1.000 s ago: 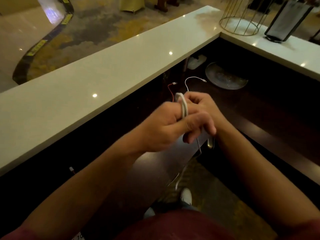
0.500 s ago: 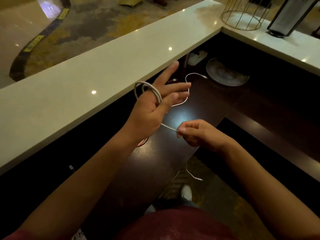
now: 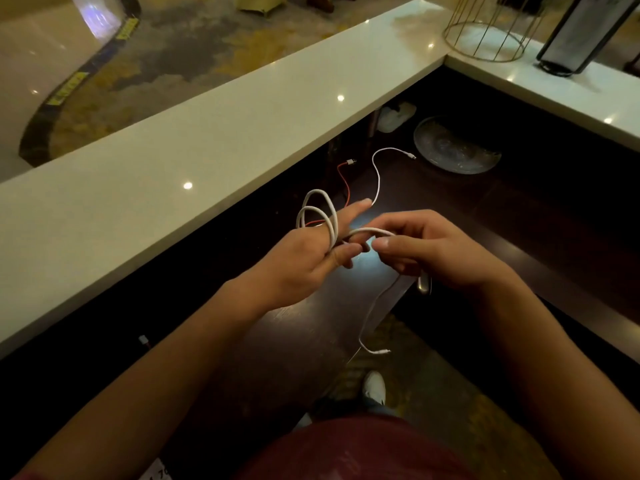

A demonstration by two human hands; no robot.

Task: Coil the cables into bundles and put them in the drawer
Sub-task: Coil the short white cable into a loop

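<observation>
A white cable (image 3: 320, 209) is looped a few times around my left hand (image 3: 304, 261), whose fingers are spread with the forefinger pointing away. My right hand (image 3: 429, 251) pinches the same cable just right of the left fingers, and its free tail hangs down to a small plug (image 3: 382, 351) above the floor. A second white cable (image 3: 379, 171) and a red cable (image 3: 344, 181) lie on the dark wooden desk (image 3: 311, 327) beyond my hands. No drawer shows clearly.
A white stone counter (image 3: 173, 161) runs along the left and back, carrying a gold wire stand (image 3: 485, 39) and a black sign holder (image 3: 581, 32). A glass plate (image 3: 453, 147) sits on the desk's far side. My shoe (image 3: 374, 388) is on the patterned floor.
My right hand has moved up from low beside the desk edge to meet the left fingers, laying another turn of white cable across them. The hanging tail is shorter.
</observation>
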